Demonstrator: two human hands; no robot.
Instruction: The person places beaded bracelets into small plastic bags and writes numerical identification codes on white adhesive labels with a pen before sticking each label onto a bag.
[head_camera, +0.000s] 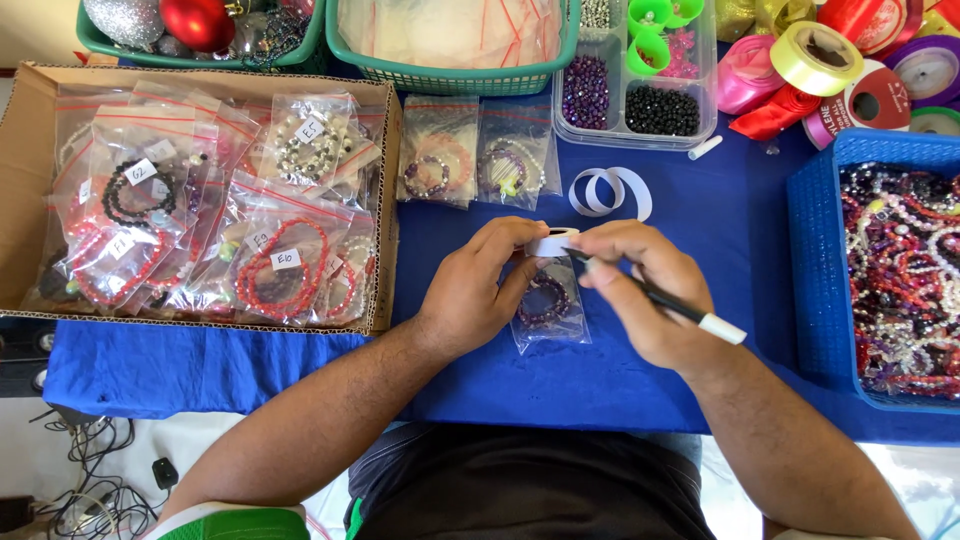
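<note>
My left hand holds a small white roll of label tape by its fingertips above the blue tablecloth. My right hand grips a black pen with a white end and its fingertips touch the same roll. Under both hands lies a clear zip bag with a dark purple bead bracelet. A loose curl of white label backing lies just beyond the hands.
A cardboard box of bagged, labelled bracelets sits at left. Two more bagged bracelets lie beyond. A blue basket of beads stands at right, a clear bead organiser, ribbon spools and green baskets at the back.
</note>
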